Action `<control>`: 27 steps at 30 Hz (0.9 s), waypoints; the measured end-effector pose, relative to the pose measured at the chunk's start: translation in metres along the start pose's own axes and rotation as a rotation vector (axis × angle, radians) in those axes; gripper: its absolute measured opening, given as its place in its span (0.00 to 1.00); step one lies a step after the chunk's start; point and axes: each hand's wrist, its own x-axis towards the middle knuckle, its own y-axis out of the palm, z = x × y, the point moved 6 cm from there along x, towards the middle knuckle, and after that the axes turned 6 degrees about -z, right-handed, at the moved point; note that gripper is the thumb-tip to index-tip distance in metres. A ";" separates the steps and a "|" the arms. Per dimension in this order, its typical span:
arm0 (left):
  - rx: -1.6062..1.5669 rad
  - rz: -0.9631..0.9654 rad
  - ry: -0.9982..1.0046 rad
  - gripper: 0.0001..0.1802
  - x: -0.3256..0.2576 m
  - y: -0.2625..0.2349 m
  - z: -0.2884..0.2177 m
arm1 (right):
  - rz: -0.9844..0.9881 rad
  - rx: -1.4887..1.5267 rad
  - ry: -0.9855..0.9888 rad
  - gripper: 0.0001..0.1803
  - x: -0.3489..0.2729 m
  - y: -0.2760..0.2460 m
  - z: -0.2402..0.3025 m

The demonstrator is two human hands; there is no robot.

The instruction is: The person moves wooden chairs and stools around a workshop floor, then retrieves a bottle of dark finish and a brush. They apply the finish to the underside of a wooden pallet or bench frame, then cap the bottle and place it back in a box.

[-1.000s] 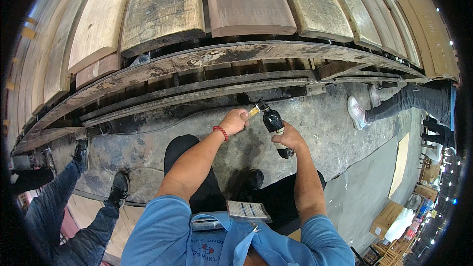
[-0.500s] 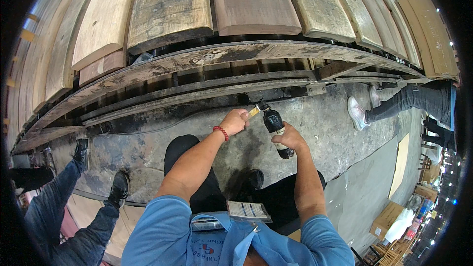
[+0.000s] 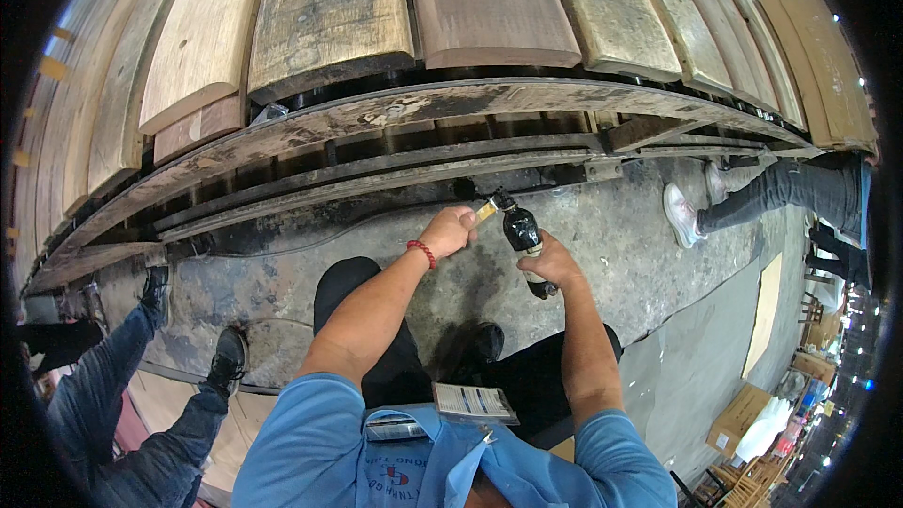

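Note:
My right hand (image 3: 557,261) wraps round the lower half of a dark bottle (image 3: 520,230) with a pale label, which is tilted with its neck pointing away from me. In my left hand (image 3: 449,230), fingers pinch a short, flat, yellowish tool with a pale end (image 3: 485,212); its exact kind is too small to make out. The tool's far end meets or lies just beside the bottle's dark neck; I cannot tell which. A red beaded bracelet (image 3: 422,254) circles my left wrist. Both hands are low, in front of the metal frame.
Ahead, wooden planks (image 3: 494,14) rest on a long worn metal frame (image 3: 376,113) with lower rails. Another person's legs (image 3: 781,199) are at the right, and jeans and dark shoes (image 3: 226,357) at the left. Cardboard boxes (image 3: 738,419) stand at the lower right on the grey floor.
The bottle's lower end has shifted slightly within my right hand's reach, tilting a little. My left hand and its tool hold nearly the same place.

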 end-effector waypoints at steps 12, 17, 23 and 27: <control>-0.104 0.035 0.027 0.16 -0.002 0.003 -0.005 | -0.263 0.084 -0.106 0.35 -0.005 -0.007 0.003; -0.070 0.068 0.005 0.16 -0.002 0.003 0.001 | -0.474 0.415 -0.161 0.29 -0.031 -0.044 0.021; -0.086 0.133 -0.105 0.15 -0.019 0.011 -0.015 | -0.650 0.661 -0.243 0.20 -0.111 -0.103 0.037; -0.181 0.183 -0.181 0.13 -0.055 0.027 -0.061 | -0.736 0.849 -0.202 0.21 -0.178 -0.136 0.044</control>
